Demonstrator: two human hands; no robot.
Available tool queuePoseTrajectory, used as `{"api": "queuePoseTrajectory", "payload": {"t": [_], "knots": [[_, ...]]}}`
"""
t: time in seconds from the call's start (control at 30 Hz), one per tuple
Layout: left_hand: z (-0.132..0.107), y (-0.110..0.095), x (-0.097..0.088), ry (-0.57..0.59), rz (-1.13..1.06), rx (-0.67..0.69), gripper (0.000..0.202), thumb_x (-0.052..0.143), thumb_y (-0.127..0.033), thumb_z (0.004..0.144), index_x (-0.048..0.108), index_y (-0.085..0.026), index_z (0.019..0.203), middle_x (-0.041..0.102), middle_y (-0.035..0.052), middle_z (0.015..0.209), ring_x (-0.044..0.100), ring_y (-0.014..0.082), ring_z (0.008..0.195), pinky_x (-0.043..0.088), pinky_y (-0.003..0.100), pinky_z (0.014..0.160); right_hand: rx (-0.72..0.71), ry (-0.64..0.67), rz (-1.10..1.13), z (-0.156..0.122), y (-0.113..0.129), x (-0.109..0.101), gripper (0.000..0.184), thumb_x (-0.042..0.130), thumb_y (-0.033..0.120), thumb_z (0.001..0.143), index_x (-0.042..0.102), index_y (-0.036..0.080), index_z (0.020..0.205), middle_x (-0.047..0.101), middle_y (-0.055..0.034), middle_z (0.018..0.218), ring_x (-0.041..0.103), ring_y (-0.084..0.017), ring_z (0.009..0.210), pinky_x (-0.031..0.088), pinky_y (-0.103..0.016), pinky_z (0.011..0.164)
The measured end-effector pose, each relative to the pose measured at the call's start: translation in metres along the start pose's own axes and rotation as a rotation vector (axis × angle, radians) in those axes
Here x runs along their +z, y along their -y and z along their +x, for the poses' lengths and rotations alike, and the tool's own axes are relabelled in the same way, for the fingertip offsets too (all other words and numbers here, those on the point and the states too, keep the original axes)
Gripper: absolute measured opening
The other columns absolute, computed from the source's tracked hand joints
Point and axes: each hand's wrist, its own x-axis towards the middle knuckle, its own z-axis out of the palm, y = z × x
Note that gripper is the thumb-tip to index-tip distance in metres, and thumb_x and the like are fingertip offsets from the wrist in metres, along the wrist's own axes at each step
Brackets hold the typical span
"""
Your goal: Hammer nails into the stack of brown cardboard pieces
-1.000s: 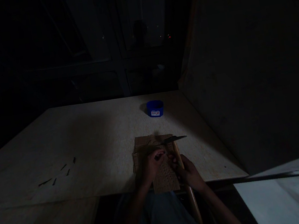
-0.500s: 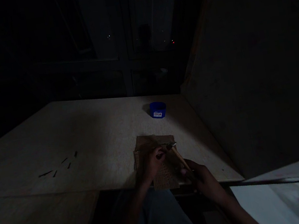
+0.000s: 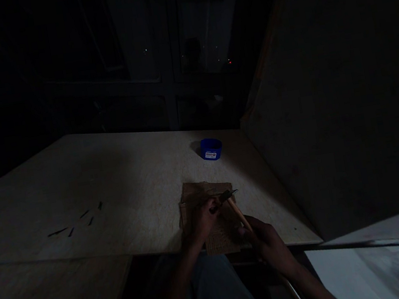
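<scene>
The scene is very dim. My right hand (image 3: 265,240) is closed round the wooden handle of a hammer (image 3: 236,209), whose dark metal head rests over a brown block or piece of cardboard (image 3: 206,191) at the table's near edge. My left hand (image 3: 202,217) lies on that brown piece with its fingers pinched near the hammer head. What the fingers hold is too small and dark to name.
A blue round container (image 3: 211,148) stands behind the brown piece. Several small dark nails (image 3: 78,223) lie scattered on the pale wooden table (image 3: 115,193) at the left. A large upright board (image 3: 335,97) walls the right side; a white sheet (image 3: 384,266) lies at lower right.
The hammer has swung down: its handle has tilted right and its head has dropped from beyond the brown piece to just by my left fingers. The view has shifted slightly.
</scene>
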Motion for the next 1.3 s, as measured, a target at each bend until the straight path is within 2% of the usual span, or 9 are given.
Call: {"api": "queuePoseTrajectory", "payload": {"t": [0.07,0.17,0.37,0.57,0.77,0.97,1.17,1.3], "knots": [[0.0,-0.001,0.0,-0.004,0.031,0.005,0.029,0.068,-0.006,0.077,0.072,-0.02,0.102,0.079,0.0048,0.101,0.075,0.0191,0.092,0.06,0.03,0.083,0.086,0.025,0.023,-0.001,-0.005,0.002,0.051,0.062,0.056,0.085,0.07,0.02,0.12,0.069,-0.0024,0.073,0.046,-0.012,0.039,0.039,-0.024,0.034],[-0.001,-0.002,0.0,0.007,0.056,0.003,0.027,0.068,-0.007,0.077,0.072,-0.02,0.101,0.079,0.0046,0.1,0.075,0.0192,0.092,0.059,0.03,0.084,0.161,0.029,0.053,-0.004,-0.009,0.004,0.052,0.064,0.055,0.083,0.068,0.02,0.121,0.068,-0.0013,0.073,0.044,-0.01,0.036,0.034,-0.021,0.03],[-0.002,-0.006,-0.001,0.03,0.01,-0.032,0.028,0.067,-0.004,0.079,0.072,-0.02,0.101,0.079,0.0036,0.103,0.075,0.0174,0.095,0.058,0.028,0.087,0.166,-0.02,0.09,-0.009,0.002,0.003,0.059,0.063,0.057,0.086,0.063,0.017,0.13,0.064,0.0009,0.071,0.045,-0.008,0.039,0.038,-0.02,0.033],[-0.002,-0.006,-0.003,0.003,0.017,-0.007,0.021,0.071,-0.01,0.08,0.074,-0.021,0.098,0.079,0.0039,0.103,0.075,0.0191,0.096,0.059,0.03,0.089,0.11,-0.078,0.111,-0.011,0.01,0.005,0.064,0.062,0.062,0.086,0.064,0.017,0.131,0.061,0.0012,0.068,0.044,-0.008,0.04,0.039,-0.02,0.034],[-0.003,-0.006,-0.004,0.025,0.007,-0.014,0.027,0.069,-0.005,0.078,0.073,-0.021,0.099,0.078,0.0036,0.105,0.074,0.0185,0.098,0.058,0.029,0.089,0.153,-0.075,0.126,-0.009,0.001,0.013,0.066,0.064,0.064,0.083,0.065,0.017,0.128,0.066,-0.0012,0.073,0.047,-0.01,0.043,0.039,-0.021,0.035],[-0.002,-0.002,-0.002,0.022,0.034,-0.046,0.027,0.068,-0.006,0.078,0.072,-0.021,0.1,0.078,0.0028,0.101,0.074,0.0178,0.093,0.057,0.026,0.083,0.203,-0.043,0.16,-0.014,-0.013,0.019,0.07,0.06,0.067,0.085,0.06,0.016,0.133,0.06,0.0023,0.066,0.043,-0.008,0.038,0.033,-0.02,0.033],[-0.002,-0.003,-0.002,0.013,0.028,-0.041,0.022,0.071,-0.009,0.078,0.072,-0.021,0.096,0.078,0.0029,0.101,0.074,0.0178,0.096,0.057,0.026,0.087,0.201,-0.062,0.166,-0.014,-0.008,0.022,0.068,0.06,0.066,0.085,0.061,0.017,0.132,0.06,0.0027,0.063,0.044,-0.01,0.038,0.035,-0.021,0.034],[-0.003,-0.005,-0.003,0.02,-0.004,-0.038,0.023,0.067,-0.007,0.079,0.073,-0.02,0.097,0.078,0.004,0.101,0.074,0.0177,0.095,0.057,0.026,0.085,0.178,-0.083,0.149,-0.01,-0.008,0.025,0.067,0.059,0.067,0.085,0.064,0.016,0.128,0.064,0.0001,0.07,0.045,-0.009,0.041,0.036,-0.021,0.035]]}}
